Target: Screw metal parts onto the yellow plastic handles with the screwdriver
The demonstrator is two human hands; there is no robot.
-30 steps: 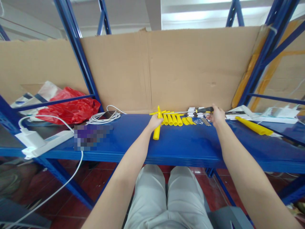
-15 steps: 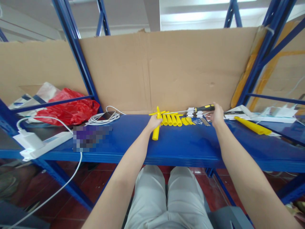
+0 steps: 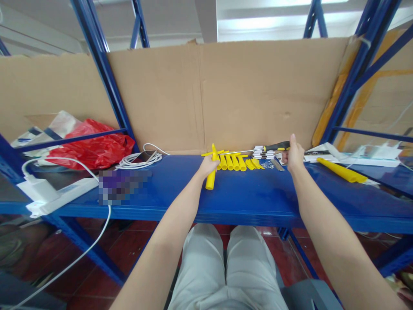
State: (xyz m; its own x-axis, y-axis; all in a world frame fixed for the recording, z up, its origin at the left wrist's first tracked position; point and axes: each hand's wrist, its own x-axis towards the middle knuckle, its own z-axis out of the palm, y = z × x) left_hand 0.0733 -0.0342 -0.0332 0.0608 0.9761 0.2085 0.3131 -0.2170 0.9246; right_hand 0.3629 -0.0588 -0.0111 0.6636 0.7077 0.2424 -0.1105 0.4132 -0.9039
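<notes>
My left hand [image 3: 209,165] is closed around a yellow plastic handle-shaped piece [image 3: 210,181] with a crossbar near its top. My right hand [image 3: 294,156] grips the black and yellow handle of a screwdriver [image 3: 276,147], thumb pointing up. The screwdriver's long shaft lies nearly level, and its tip meets the yellow piece close to the crossbar. Just right of my left hand, several similar yellow pieces [image 3: 236,163] stand in a row. Beside them lie small flat yellow parts [image 3: 254,164], tiny metal bits [image 3: 268,165], a grey blade-like strip [image 3: 278,165] and a stack of white pieces [image 3: 260,153].
A yellow tube [image 3: 342,170] and a white power strip [image 3: 371,158] are at the right. Coiled white cable [image 3: 138,161], a red plastic bag [image 3: 93,144] and another power strip [image 3: 69,196] occupy the left. Cardboard [image 3: 258,94] walls off the back of the blue shelf [image 3: 174,185].
My right thumb has lifted and the fingers have shifted on the screwdriver's handle, which looks turned. My left hand and the yellow piece stay almost in place.
</notes>
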